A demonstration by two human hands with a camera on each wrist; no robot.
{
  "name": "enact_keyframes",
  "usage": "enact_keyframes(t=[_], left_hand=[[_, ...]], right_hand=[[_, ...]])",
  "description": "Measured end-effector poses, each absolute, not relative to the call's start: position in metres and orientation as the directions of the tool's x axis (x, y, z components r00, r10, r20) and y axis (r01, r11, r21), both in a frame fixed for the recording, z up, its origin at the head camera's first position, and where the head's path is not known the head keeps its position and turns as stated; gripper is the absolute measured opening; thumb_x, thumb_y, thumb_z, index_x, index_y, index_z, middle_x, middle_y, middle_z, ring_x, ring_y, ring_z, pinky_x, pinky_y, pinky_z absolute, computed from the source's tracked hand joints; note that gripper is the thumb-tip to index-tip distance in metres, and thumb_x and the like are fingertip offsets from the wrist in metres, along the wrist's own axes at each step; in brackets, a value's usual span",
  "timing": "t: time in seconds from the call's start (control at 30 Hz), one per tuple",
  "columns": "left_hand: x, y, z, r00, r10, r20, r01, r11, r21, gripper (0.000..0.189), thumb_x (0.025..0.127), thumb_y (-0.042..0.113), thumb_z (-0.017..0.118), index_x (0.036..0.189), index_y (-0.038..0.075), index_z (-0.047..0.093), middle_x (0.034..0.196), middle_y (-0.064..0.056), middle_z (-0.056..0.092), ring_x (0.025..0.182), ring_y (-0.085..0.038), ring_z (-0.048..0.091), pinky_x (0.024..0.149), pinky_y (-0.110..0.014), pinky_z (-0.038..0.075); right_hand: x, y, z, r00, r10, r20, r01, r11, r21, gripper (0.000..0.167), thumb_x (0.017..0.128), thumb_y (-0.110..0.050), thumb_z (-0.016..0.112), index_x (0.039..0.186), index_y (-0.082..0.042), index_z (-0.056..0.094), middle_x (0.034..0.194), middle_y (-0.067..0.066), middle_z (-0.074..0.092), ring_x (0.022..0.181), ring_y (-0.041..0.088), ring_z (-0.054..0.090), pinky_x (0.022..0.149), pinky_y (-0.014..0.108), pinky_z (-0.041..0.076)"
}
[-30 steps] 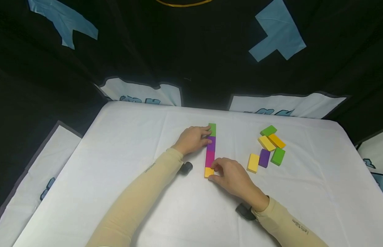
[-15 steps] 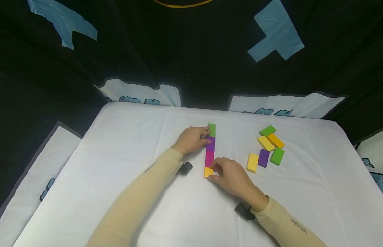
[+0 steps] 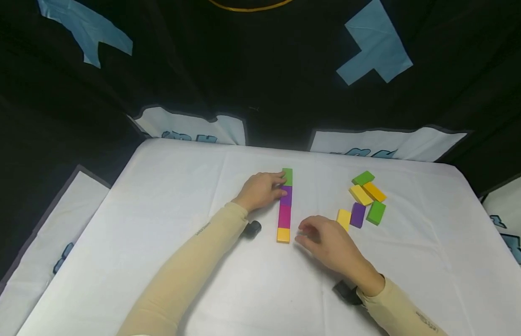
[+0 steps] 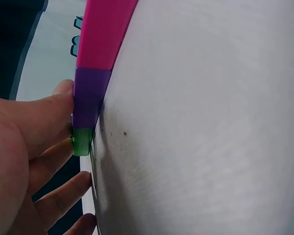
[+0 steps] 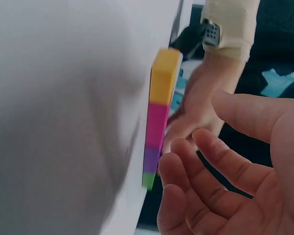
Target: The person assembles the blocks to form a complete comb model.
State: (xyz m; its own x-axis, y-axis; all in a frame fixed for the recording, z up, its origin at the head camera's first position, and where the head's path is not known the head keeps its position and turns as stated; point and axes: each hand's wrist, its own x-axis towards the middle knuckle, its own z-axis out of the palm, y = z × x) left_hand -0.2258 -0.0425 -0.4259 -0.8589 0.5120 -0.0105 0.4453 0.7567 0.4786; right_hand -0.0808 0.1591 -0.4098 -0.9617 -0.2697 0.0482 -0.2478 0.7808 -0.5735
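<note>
White worktop [image 3: 227, 289], black backdrop [image 3: 260, 70]. Left hand [image 3: 260, 190], fingers extended, touches green block [image 3: 288, 176] and purple block [image 3: 287, 198] in row near frame centre; right hand [image 3: 327, 240], thumb and fingers apart, beside orange end block [image 3: 283, 235].

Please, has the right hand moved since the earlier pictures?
Yes: in the head view, the right hand has moved rightward, away from the orange block next to the magenta block.
</note>
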Motion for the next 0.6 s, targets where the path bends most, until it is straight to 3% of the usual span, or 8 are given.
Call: enact_keyframes(t=[0.43, 0.6], left_hand=[[-0.227, -0.043, -0.427, -0.86, 0.51, -0.031, 0.432, 0.759, 0.486, 0.047, 0.095, 0.034, 0.07, 0.138, 0.017, 0.063, 0.152, 0.006, 0.048, 0.141, -0.022, 0.044, 0.117, -0.04, 0.033], [-0.227, -0.043, -0.425, -0.858, 0.513, -0.027, 0.439, 0.759, 0.481, 0.046, 0.096, 0.034, 0.07, 0.138, 0.017, 0.063, 0.151, 0.005, 0.049, 0.141, -0.022, 0.044, 0.117, -0.04, 0.034]], right_hand=[[-0.083, 0.232, -0.414, -0.966, -0.165, 0.201, -0.248, 0.816, -0.522, 0.041, 0.086, -0.017, 0.081, 0.12, 0.0, 0.065, 0.108, 0.015, 0.067, 0.091, 0.028, 0.06, 0.078, 0.045, 0.051], [-0.088, 0.247, -0.417, -0.956, -0.164, 0.243, -0.268, 0.827, -0.493, 0.048, 0.083, -0.016, 0.083, 0.122, 0.005, 0.063, 0.114, 0.025, 0.066, 0.106, 0.04, 0.058, 0.092, 0.057, 0.044]])
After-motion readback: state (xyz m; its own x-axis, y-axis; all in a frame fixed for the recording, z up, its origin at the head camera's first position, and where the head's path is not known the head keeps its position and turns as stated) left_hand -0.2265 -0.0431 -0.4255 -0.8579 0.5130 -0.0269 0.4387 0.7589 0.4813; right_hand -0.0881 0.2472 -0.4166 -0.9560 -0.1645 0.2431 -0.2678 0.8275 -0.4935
